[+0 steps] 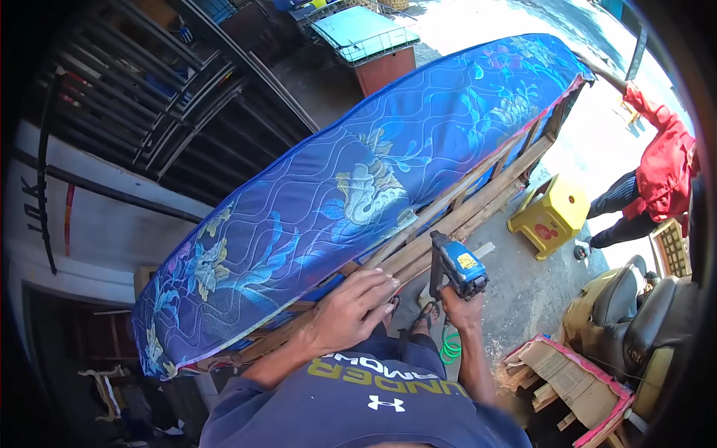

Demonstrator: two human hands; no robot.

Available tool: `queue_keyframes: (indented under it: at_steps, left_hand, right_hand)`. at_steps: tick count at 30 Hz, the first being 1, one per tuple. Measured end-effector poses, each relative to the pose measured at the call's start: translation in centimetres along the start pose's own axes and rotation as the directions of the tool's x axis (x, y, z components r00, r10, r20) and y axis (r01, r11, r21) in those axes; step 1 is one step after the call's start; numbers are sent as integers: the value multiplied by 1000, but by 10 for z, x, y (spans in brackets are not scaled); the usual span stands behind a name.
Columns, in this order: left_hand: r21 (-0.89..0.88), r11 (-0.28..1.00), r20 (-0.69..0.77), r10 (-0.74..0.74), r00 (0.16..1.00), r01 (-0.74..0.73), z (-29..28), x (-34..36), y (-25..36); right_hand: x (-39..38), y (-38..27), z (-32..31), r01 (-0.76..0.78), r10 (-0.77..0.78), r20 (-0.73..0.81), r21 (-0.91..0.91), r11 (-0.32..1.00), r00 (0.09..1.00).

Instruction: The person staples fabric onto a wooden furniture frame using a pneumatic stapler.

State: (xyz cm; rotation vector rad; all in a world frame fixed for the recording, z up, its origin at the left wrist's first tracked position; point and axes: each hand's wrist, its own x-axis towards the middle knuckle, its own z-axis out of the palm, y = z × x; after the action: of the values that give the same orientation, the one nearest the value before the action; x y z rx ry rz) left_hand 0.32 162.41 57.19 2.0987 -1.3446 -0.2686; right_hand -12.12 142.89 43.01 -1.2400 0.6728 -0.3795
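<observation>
Right hand (461, 305), fingers wrapped round a blue-and-black staple gun (461, 267), left hand (355, 308), fingers slightly spread over a wooden rail (463, 213), quilted floral fabric (358, 179) beyond them

Room over floor (514, 263) between air tool (461, 267) and yellow stool (559, 210); padded blue frame (314, 201) (long) bars way ahead.

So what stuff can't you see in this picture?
All in the head view:
- Right hand: some fingertips, hidden around the blue-and-black tool.
- Blue flowered cover: its far side, turned away.
- Green hose: its lower run, behind the dark shirt.
- Person in red: partly cut off by the dark round edge.
</observation>
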Motion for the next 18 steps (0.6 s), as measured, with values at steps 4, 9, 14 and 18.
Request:
queue_keyframes:
  at_steps: [4,9,14,18]
  left_hand:
    - [620,785,-205,180,962,-15,-6,-12,-3]
    - [852,505,-172,16,985,141,-33,-4,-19]
    - [759,648,-39,148,988,-67,-27,4,-27]
    - [714,680,9,228,974,-166,-19,-2,-27]
  right_hand:
    - [22,-7,-1,145,-147,-13,-118,982,989]
    - [57,-58,27,158,-157,25,-220,962,987]
    - [67,-56,56,368,-393,-43,-274,889,918]
    - [62,-72,65,355,-397,-76,-318,879,915]
